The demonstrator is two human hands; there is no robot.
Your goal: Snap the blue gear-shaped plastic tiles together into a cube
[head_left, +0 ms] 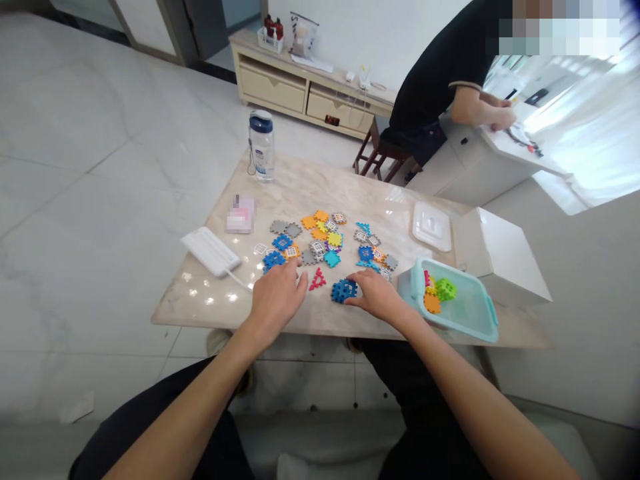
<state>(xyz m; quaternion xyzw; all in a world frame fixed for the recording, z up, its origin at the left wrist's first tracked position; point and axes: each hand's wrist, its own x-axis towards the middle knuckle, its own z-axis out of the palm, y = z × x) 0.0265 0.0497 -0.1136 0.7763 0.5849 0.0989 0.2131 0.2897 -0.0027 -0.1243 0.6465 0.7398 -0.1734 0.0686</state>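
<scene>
My right hand grips a blue block of interlocking toothed tiles at the table's front edge, with thumb and fingers at its right side. My left hand hovers over or rests on the table, its thumb apart from its fingers and nothing visible in it; whether it touches a piece is unclear. Just beyond it lie blue toothed tiles and an orange piece with a white window. A red triangular piece sits between the hands. Farther back are grey tiles, a yellow tile and a turquoise tile.
A turquoise-rimmed tub with several pieces stands at right, near a white box and a clear lid. A water bottle, a pink packet and a white corded device are left. Another person sits beyond the table.
</scene>
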